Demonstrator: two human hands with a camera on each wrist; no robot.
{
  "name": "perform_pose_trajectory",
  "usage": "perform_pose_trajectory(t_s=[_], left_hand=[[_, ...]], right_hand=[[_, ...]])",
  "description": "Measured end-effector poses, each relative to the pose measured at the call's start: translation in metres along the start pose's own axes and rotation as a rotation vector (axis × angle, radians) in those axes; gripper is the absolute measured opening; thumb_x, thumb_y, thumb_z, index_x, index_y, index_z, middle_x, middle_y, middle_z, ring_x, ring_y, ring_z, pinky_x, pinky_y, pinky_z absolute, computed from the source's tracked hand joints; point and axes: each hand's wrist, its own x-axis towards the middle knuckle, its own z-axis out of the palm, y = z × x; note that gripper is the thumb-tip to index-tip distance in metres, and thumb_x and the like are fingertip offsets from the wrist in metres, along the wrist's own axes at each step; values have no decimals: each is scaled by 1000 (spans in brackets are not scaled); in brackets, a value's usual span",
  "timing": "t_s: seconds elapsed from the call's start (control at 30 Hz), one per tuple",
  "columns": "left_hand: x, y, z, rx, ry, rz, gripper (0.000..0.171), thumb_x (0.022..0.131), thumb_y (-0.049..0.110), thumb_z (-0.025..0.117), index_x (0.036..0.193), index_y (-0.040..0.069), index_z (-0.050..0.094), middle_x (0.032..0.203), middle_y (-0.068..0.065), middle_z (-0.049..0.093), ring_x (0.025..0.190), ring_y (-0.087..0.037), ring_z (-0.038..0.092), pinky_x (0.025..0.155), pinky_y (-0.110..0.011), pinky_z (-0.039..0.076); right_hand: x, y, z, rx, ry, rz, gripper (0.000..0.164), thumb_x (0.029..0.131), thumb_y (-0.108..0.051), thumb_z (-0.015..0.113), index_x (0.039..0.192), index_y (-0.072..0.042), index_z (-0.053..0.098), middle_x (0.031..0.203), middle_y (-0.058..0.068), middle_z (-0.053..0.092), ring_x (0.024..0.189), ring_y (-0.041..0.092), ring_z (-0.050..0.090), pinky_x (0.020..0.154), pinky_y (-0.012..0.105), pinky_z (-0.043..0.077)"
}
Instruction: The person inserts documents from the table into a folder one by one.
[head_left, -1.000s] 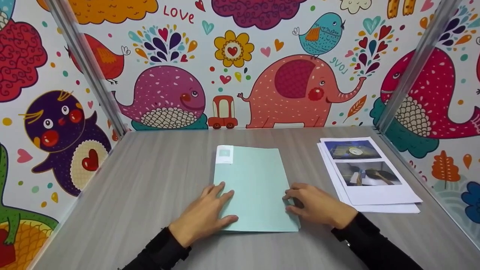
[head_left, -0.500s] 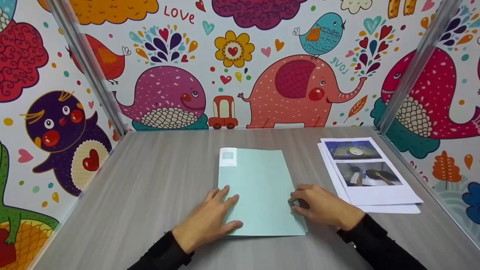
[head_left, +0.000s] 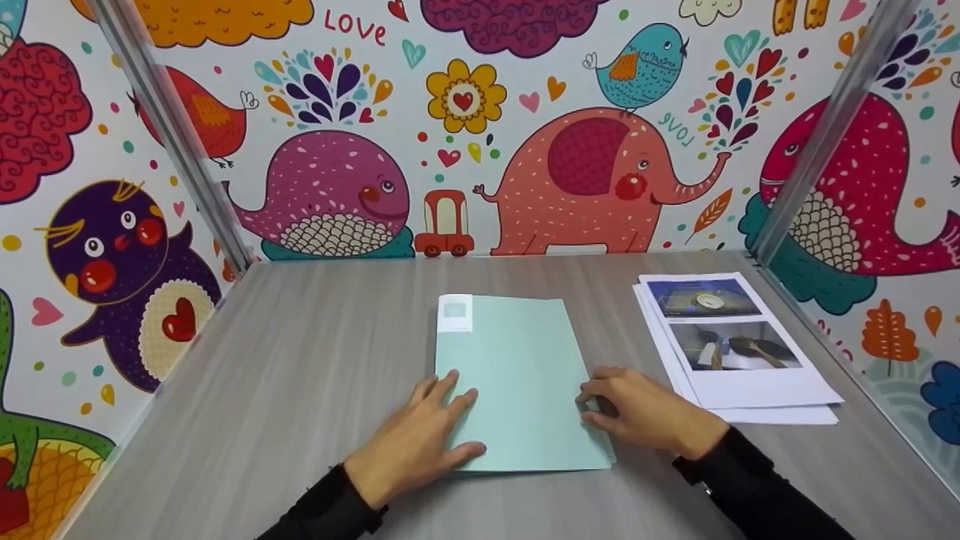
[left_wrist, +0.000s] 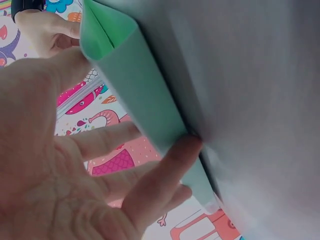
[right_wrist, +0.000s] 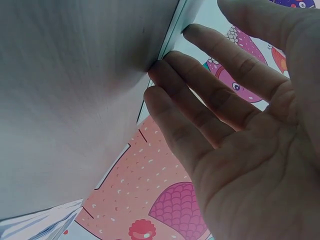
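A pale green file folder lies closed on the table, a white label at its far left corner. My left hand rests on the folder's left side, fingers spread, with the thumb on the cover near the front. In the left wrist view the folder's rounded spine runs past those fingers, and one fingertip reaches the table beside it. At the opposite edge is my right hand, fingertips against the folder's side. The right wrist view shows these fingers extended, fingertips at the thin folder edge, thumb apart from them.
Several white sheets with printed photos lie stacked at the right of the grey wooden table. Walls with cartoon animals stand behind and at both sides, with metal posts at the corners.
Between the first and second frames, the folder and both hands shifted slightly right and toward me. Since then they have stayed in nearly the same place.
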Motion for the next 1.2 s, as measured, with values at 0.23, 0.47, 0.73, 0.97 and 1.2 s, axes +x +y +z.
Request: perform_pose_trajectory(t_s=[0.23,0.47,0.73,0.97,1.2], left_hand=[[1,2,1,0,6,4,73,107,55,83,161,8,68,174,-31,55,155,-57,57,103,-65,70],[2,5,1,12,-2,12,73,108,55,82,161,8,68,174,-31,55,155,-57,57,107,-65,68],[1,5,3,5,-12,8,76,107,58,81,163,9,67,175,-31,53,156,-58,56,106,-66,68],[0,10,2,24,-10,10,80,106,63,81,164,10,66,177,-29,53,159,-58,55,96,-66,72],[-3,16,1,61,-29,37,83,105,68,79,165,13,65,179,-25,52,163,-56,53,98,-67,71]], right_hand=[[-1,0,-3,15,-23,30,17,105,-15,88,120,-8,87,112,5,80,95,14,74,89,40,71],[-3,0,-6,3,10,18,12,103,-12,89,114,-7,86,106,4,79,91,13,73,80,31,66],[-3,0,-5,27,-5,41,14,104,-13,89,116,-7,86,107,4,79,90,10,71,79,29,65],[-4,0,-5,24,4,35,13,104,-13,89,115,-8,86,107,3,78,91,11,72,80,30,66],[-4,-1,-6,30,-1,37,13,105,-14,88,117,-8,86,110,5,79,94,12,73,82,31,67]])
